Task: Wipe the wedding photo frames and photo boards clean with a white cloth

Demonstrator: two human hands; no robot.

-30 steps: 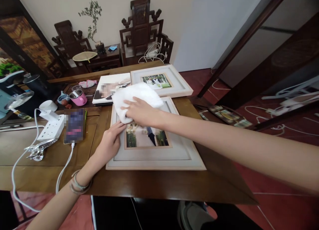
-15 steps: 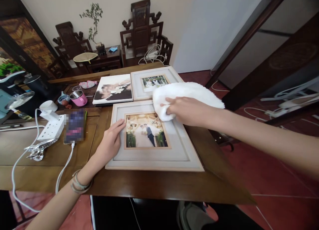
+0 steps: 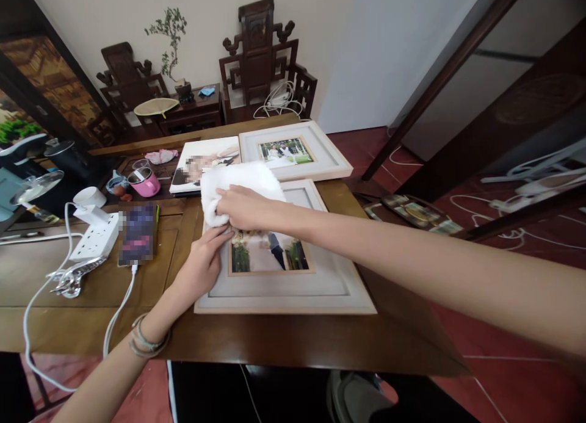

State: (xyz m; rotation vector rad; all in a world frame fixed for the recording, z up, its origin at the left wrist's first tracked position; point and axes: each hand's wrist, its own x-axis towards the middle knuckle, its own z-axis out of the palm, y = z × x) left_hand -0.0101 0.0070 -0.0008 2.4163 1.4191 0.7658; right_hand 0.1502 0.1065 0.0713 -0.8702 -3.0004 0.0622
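A large pale picture frame (image 3: 320,285) with a wedding photo lies flat on the brown wooden table (image 3: 91,289). My right hand (image 3: 242,208) is closed on a white fluffy cloth (image 3: 233,182) and presses it on the frame's upper left part. My left hand (image 3: 204,261) lies flat on the frame's left border, fingers stretched out, its fingertips just under the right hand.
A second pale frame (image 3: 329,160) and an unframed photo print (image 3: 201,166) lie behind. To the left are a phone (image 3: 137,232) on a white cable, a white power strip (image 3: 94,234), a pink mug (image 3: 144,182) and a white cup (image 3: 89,197). Carved dark chairs (image 3: 259,57) stand at the wall.
My right hand swept the cloth from the frame's upper right corner back to its upper left. The left hand stayed on the left border.
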